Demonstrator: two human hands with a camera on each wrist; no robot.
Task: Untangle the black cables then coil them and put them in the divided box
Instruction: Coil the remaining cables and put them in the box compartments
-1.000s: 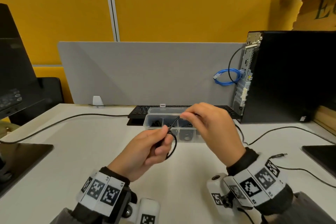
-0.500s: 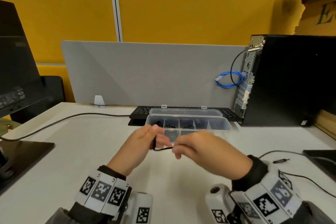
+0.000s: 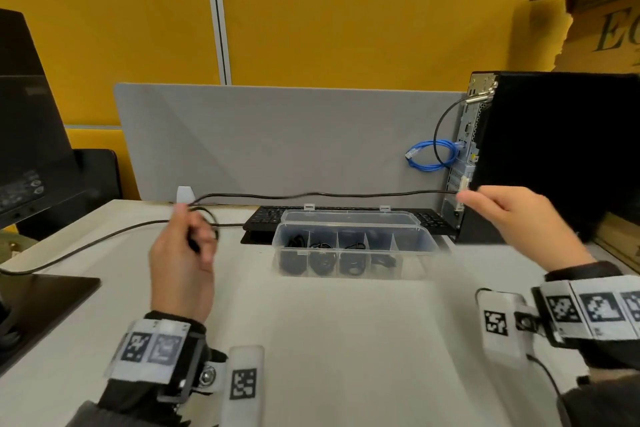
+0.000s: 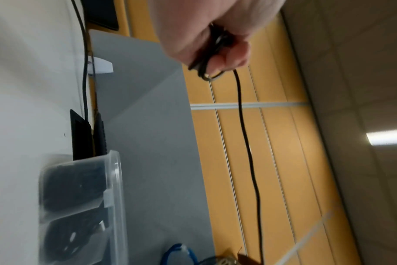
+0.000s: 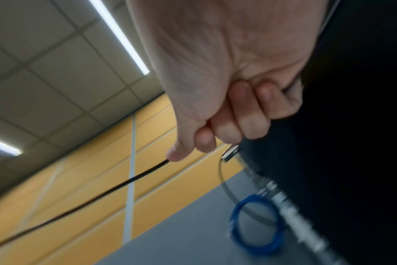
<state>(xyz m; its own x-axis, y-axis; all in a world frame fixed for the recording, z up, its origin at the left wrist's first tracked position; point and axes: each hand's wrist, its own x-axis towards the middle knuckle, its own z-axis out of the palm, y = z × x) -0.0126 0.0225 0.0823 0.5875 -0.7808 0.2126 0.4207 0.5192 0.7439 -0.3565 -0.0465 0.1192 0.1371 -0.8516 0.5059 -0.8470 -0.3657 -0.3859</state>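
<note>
A thin black cable (image 3: 329, 195) stretches nearly straight in the air above the clear divided box (image 3: 412, 243). My left hand (image 3: 180, 253) is raised at the left and grips a small coil of that cable (image 4: 206, 71) in curled fingers. My right hand (image 3: 512, 218) is out at the right, in front of the computer tower, and pinches the cable's other end (image 5: 147, 173) between thumb and forefinger. The box stands open on the desk between my hands, and several of its compartments hold coiled black cables (image 3: 323, 258).
A black keyboard (image 3: 346, 218) lies behind the box. A black computer tower (image 3: 554, 156) with a blue cable loop (image 3: 431, 154) stands at the right. A monitor (image 3: 31, 142) and its base sit at the left, with a thicker black cord (image 3: 90, 246) across the desk.
My hands were close together in front of the box; they have moved far apart, left to the left and right to the right, drawing the cable out straight.
</note>
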